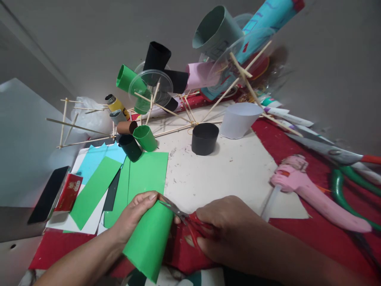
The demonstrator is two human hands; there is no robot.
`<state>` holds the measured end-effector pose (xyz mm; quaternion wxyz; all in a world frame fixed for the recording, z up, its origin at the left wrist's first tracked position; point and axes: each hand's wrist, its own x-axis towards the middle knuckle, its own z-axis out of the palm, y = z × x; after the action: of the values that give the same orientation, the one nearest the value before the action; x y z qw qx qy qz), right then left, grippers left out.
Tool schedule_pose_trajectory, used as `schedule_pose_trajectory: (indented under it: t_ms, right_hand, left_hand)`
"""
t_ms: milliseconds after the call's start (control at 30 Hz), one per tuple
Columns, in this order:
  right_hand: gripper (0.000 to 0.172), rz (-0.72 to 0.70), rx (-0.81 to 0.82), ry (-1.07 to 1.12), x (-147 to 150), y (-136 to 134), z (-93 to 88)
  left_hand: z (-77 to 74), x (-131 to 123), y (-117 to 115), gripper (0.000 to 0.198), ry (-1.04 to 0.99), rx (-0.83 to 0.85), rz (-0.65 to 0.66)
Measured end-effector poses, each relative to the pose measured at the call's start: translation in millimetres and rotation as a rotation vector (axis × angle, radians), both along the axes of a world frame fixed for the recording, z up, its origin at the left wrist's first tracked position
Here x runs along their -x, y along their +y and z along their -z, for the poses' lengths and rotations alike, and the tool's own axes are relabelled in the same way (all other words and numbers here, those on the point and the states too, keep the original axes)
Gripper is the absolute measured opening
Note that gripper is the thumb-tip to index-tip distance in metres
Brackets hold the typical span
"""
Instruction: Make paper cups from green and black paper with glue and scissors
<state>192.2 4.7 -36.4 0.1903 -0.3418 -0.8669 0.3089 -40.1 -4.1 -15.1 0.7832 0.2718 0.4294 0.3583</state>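
Note:
My left hand (142,208) is closed on the upper edge of a curved sheet of green paper (151,238), which hangs down toward the table's front edge. Red-handled scissors (195,228) are in my right hand (223,226), with fingers wrapped about the handles. Their blades point left and meet the paper's top edge by my left fingertips. Beyond my hands, a larger green sheet (149,171) lies flat. A black paper tube (204,139), a white paper tube (239,121) and a green paper tube (145,138) stand farther back.
A pink hot glue gun (315,190) and large green-handled shears (337,186) lie at the right. Stick frames with clear discs (151,91) and paper tubes rise at the back. Left are a green strip (97,192), a red box (69,192) and a black phone-like slab (47,194).

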Motion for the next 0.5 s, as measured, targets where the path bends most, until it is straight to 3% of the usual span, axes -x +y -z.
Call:
schedule_pose_trajectory:
  t_ms: [500]
  right_hand:
    - [0.016, -0.007, -0.100, 0.045, -0.7, 0.6, 4.0]
  left_hand:
    - [1.3, 3.5, 2.3, 0.038, 0.081, -0.045, 0.063]
